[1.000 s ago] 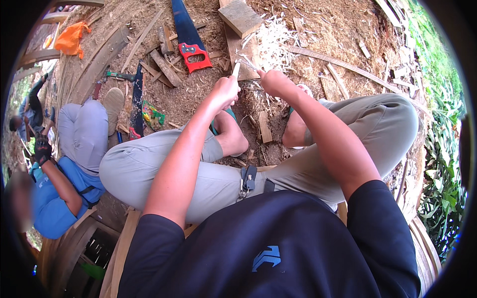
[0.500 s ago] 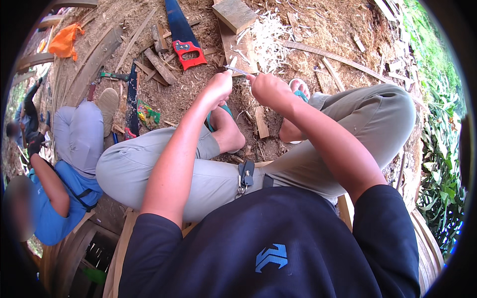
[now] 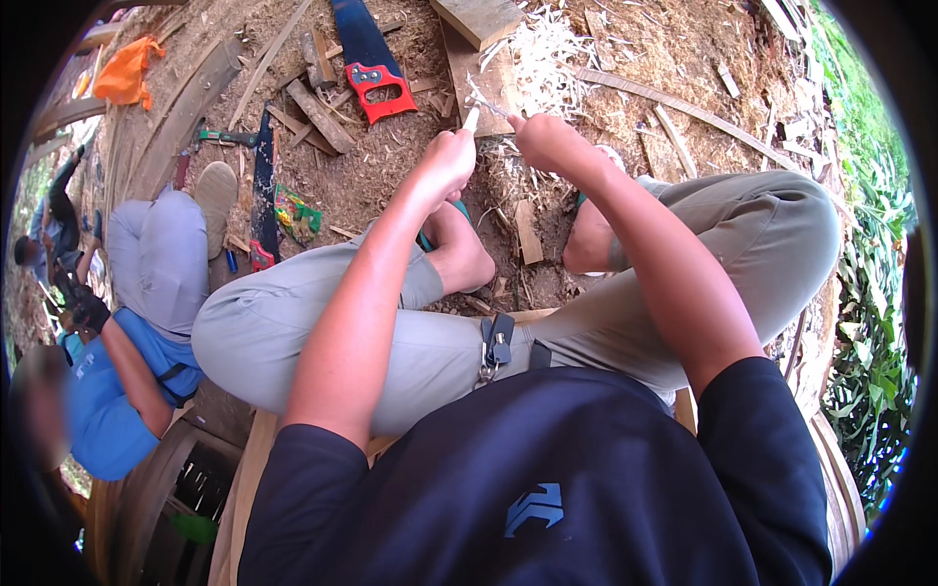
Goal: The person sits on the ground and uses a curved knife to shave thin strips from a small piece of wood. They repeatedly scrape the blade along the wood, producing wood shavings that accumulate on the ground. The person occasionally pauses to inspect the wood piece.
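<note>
My left hand (image 3: 449, 162) is closed round a short pale wooden stick (image 3: 472, 119), whose whittled end points up and away from me. In my right hand (image 3: 549, 143) is a knife; its thin blade (image 3: 490, 105) reaches left toward the stick's tip, with a curl of shaving around it. The handle is hidden in my fist. Both hands are over the ground between my feet, close to a flat board (image 3: 484, 83) with a wooden block (image 3: 479, 20) on its far end. White shavings (image 3: 549, 73) lie heaped beside the board.
A handsaw with a red handle (image 3: 381, 93) lies left of the board among wood offcuts (image 3: 320, 117). Farther left are a second saw (image 3: 263, 195), a hammer (image 3: 227, 138) and an orange cloth (image 3: 130, 73). A person in a blue shirt (image 3: 117, 405) sits at my left.
The knife blade has swung to point farther away from me, past the stick's tip. My left hand is slightly lower relative to the board, and the view has shifted a little.
</note>
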A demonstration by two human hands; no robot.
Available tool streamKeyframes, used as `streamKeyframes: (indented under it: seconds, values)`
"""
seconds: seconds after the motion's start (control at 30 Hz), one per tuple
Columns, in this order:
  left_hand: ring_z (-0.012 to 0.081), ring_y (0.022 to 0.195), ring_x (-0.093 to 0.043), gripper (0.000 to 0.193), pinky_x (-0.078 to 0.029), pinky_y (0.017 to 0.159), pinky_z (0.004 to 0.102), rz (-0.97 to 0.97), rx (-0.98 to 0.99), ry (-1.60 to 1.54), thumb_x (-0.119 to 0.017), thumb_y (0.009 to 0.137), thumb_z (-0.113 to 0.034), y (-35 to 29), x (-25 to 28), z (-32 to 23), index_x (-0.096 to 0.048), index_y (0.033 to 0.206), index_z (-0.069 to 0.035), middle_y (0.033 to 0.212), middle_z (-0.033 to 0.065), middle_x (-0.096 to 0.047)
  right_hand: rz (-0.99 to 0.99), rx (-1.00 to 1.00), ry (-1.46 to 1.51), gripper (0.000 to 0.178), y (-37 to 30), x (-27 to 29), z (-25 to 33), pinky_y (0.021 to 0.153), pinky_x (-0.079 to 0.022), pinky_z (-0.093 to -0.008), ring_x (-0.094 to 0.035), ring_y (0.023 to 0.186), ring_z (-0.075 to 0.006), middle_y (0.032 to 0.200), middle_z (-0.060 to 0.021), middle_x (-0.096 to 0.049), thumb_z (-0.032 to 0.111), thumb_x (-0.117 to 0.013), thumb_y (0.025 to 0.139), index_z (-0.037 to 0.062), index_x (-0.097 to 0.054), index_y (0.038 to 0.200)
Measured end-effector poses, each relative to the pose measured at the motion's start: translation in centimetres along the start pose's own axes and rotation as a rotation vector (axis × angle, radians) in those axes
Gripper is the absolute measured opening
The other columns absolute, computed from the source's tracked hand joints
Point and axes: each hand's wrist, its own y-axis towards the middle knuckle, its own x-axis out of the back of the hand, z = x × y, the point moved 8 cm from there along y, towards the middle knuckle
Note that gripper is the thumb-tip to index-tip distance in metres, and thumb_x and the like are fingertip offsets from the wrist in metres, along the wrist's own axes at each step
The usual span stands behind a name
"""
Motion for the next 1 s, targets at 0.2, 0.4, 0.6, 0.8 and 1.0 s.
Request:
streamKeyframes:
  seconds: [0.2,0.4,0.6,0.8,1.0]
  values:
    - [0.0082,0.041,-0.031,0.028,-0.024,0.037,0.0261,0.004,0.030,0.021,-0.034,0.092,-0.025,-1.0,1.0,-0.8,-0.048,0.099,-0.003,0.058,-0.0031,-0.039,0.094,-0.083,0.128,0.055,-2.0,-1.6,-0.2,0.085,-0.049,-0.0490,-0.063,0.097,-0.0394,0.103,-0.0249,-0.064,0.038,-0.027,0.102,-0.0033,-0.064,0.104]
    - [0.0125,0.042,-0.037,0.032,-0.028,0.037,0.0304,-0.032,-0.011,0.032,-0.035,0.095,-0.025,-1.0,0.8,-1.1,-0.053,0.097,0.001,0.060,0.0022,-0.045,0.014,-0.042,0.068,0.055,-4.2,0.2,1.5,0.080,-0.052,-0.0468,-0.066,0.090,-0.0368,0.095,-0.0217,-0.067,0.039,-0.030,0.101,-0.0021,-0.065,0.096]
    - [0.0285,0.058,-0.062,0.044,-0.046,0.049,0.0404,-0.168,-0.129,0.211,-0.035,0.096,-0.024,0.4,0.9,-0.9,-0.060,0.093,0.012,0.075,0.0223,-0.064,-0.273,0.025,-0.241,0.049,-4.4,0.9,2.5,0.053,-0.054,-0.0395,-0.069,0.067,-0.0291,0.075,-0.0167,-0.067,0.036,-0.035,0.101,0.0017,-0.065,0.083]
    - [0.0337,0.067,-0.066,0.045,-0.050,0.057,0.0427,-0.181,-0.120,0.232,-0.035,0.095,-0.023,-0.3,0.6,-1.4,-0.061,0.094,0.014,0.080,0.0266,-0.065,-0.361,-0.026,-0.244,0.044,-2.5,0.8,1.5,0.042,-0.052,-0.0383,-0.067,0.058,-0.0249,0.067,-0.0115,-0.065,0.034,-0.038,0.100,0.0041,-0.065,0.082]
    - [0.0241,0.047,-0.056,0.045,-0.043,0.042,0.0386,-0.111,-0.113,0.147,-0.034,0.096,-0.025,0.2,0.0,-1.0,-0.060,0.091,0.011,0.060,0.0148,-0.058,-0.114,-0.085,-0.046,0.046,0.6,0.1,-1.8,0.062,-0.055,-0.0421,-0.069,0.074,-0.0314,0.081,-0.0179,-0.068,0.033,-0.035,0.100,-0.0004,-0.066,0.090]
